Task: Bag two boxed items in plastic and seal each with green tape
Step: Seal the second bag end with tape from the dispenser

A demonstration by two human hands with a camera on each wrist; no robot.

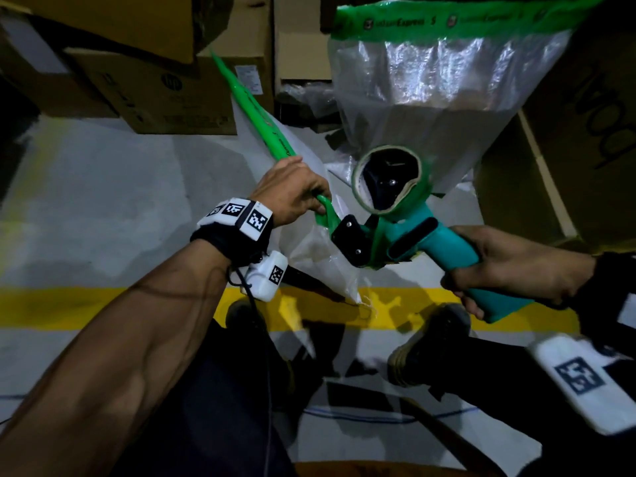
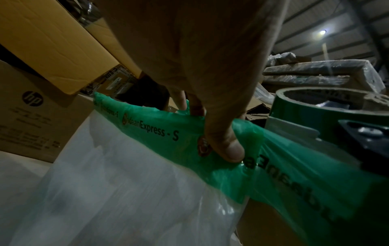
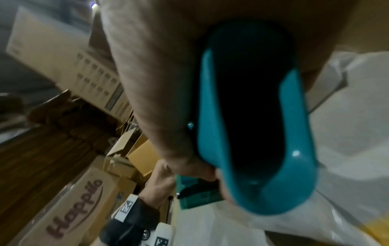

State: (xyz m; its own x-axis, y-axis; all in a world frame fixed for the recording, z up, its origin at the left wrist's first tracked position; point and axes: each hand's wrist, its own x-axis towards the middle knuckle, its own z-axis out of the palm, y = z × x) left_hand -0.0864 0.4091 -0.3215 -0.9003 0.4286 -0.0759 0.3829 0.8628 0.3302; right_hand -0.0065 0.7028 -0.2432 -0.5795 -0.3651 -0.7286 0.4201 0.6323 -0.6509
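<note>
I see my left hand (image 1: pixel 292 192) pinching the green tape (image 1: pixel 254 108) along the top edge of a clear plastic bag (image 1: pixel 309 242); in the left wrist view the thumb and fingers (image 2: pixel 227 148) are clamped on the tape strip. My right hand (image 1: pixel 509 270) has its fingers curled tight around the teal handle of the tape dispenser (image 1: pixel 395 215), which sits just beside the left hand, its strip running to the pinch. A second bag (image 1: pixel 440 91), taped green across its top, stands behind the dispenser with a box inside. Cardboard boxes (image 1: pixel 165 94) stand behind, and a yellow floor line (image 1: pixel 69 308) runs below.
</note>
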